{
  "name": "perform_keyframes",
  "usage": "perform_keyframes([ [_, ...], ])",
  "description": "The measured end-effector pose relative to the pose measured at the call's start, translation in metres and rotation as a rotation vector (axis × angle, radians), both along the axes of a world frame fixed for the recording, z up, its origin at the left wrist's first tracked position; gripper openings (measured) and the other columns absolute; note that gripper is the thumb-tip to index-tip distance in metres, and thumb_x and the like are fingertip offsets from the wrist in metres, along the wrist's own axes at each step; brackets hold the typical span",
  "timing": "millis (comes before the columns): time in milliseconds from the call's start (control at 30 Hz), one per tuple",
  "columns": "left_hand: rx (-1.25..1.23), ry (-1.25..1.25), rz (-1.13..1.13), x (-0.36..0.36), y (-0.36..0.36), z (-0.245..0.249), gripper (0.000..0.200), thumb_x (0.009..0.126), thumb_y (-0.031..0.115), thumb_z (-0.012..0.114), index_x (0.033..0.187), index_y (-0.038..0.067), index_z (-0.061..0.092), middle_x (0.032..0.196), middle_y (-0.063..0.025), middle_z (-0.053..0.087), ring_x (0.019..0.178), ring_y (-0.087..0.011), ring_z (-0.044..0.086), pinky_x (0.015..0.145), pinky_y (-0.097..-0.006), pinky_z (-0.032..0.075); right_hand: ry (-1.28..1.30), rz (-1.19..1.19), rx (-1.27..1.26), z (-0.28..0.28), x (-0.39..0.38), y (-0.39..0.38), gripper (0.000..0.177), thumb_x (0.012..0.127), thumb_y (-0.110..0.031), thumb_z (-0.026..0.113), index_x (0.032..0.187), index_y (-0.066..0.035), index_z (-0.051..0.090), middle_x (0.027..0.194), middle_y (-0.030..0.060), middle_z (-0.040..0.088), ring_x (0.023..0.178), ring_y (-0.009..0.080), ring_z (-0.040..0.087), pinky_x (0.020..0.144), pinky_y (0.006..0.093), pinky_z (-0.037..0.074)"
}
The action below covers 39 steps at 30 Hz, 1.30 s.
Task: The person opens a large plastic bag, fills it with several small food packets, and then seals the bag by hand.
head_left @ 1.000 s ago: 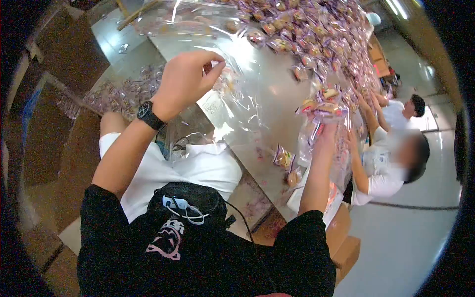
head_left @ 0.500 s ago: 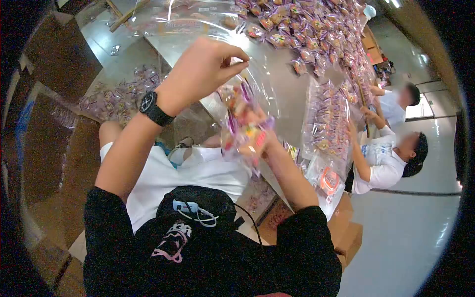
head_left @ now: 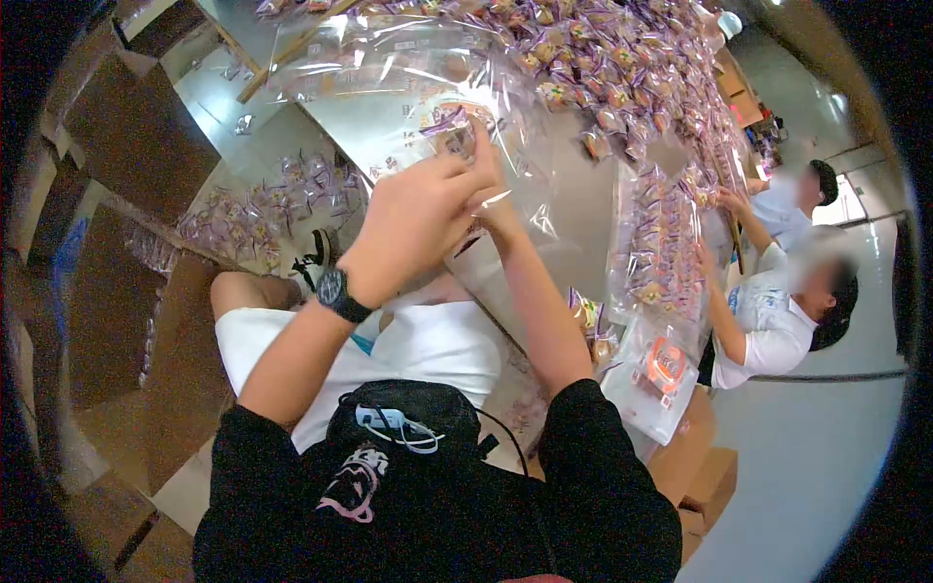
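My left hand (head_left: 413, 219), with a black watch on its wrist, pinches the edge of a large clear plastic bag (head_left: 389, 73) held up over the steel table (head_left: 573, 209). My right hand (head_left: 494, 199) is raised right beside it at the bag's mouth, its fingers mostly hidden behind the left hand and the plastic. Purple-wrapped snack packets (head_left: 449, 121) show through the bag just above both hands.
A big heap of snack packets (head_left: 622, 58) covers the far table. Two people (head_left: 787, 311) at the right handle a filled clear bag (head_left: 661, 243). More packets (head_left: 258, 209) lie low at the left between cardboard boxes (head_left: 136, 126). More boxes (head_left: 705, 471) stand at lower right.
My right hand brought a handful of packets from the table at the right up to the bag's mouth. My left hand kept hold of the bag and now sits against the right.
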State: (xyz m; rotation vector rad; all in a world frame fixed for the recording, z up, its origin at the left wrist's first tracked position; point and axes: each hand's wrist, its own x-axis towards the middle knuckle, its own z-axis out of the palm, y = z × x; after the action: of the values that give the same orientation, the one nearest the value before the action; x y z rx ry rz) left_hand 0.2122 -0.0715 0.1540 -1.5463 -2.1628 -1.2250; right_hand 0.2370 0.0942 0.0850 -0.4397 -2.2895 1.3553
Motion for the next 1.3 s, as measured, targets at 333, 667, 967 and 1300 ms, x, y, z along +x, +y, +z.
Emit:
perform_keyframes([
  [333, -0.173, 0.125, 0.103, 0.051, -0.005, -0.110, 0.049, 0.085, 0.031, 0.072, 0.127, 0.007, 0.063, 0.128, -0.0125, 0.061, 0.127, -0.0311, 0.054, 0.107, -0.0477, 0.042, -0.290, -0.106, 0.197, -0.032, -0.002, 0.039, 0.088, 0.083, -0.040, 0.072, 0.154, -0.008, 0.031, 0.126, 0.0348, 0.052, 0.115, 0.0525, 0.059, 0.098, 0.0527, 0.049],
  [667, -0.493, 0.225, 0.004, 0.032, -0.034, -0.142, 0.047, 0.082, 0.016, 0.068, 0.128, 0.011, 0.063, 0.134, -0.0074, 0.060, 0.126, -0.0263, 0.054, 0.115, -0.0543, 0.035, -0.270, -0.240, 0.587, -0.033, -0.006, 0.047, 0.074, 0.088, -0.041, 0.070, 0.147, -0.003, 0.045, 0.127, 0.0289, 0.053, 0.113, 0.0470, 0.057, 0.097, 0.0524, 0.049],
  [967, -0.270, 0.114, -0.072, 0.029, -0.072, -0.136, 0.034, 0.073, 0.005, 0.071, 0.105, 0.012, 0.070, 0.101, -0.0017, 0.069, 0.104, -0.0223, 0.062, 0.112, -0.0486, 0.041, 0.052, -0.189, 0.927, -0.039, 0.021, 0.082, 0.067, 0.094, -0.033, 0.062, 0.152, -0.006, 0.042, 0.146, 0.0309, 0.046, 0.132, 0.0483, 0.047, 0.110, 0.0563, 0.039],
  [1300, -0.093, 0.085, -0.068, 0.038, -0.087, -0.121, 0.026, 0.071, 0.006, 0.075, 0.097, 0.011, 0.072, 0.100, -0.0009, 0.070, 0.102, -0.0219, 0.063, 0.108, -0.0504, 0.045, -0.232, -0.042, 0.764, -0.066, 0.029, 0.120, 0.065, 0.089, -0.021, 0.066, 0.148, -0.002, 0.046, 0.146, 0.0274, 0.047, 0.126, 0.0497, 0.050, 0.108, 0.0533, 0.043],
])
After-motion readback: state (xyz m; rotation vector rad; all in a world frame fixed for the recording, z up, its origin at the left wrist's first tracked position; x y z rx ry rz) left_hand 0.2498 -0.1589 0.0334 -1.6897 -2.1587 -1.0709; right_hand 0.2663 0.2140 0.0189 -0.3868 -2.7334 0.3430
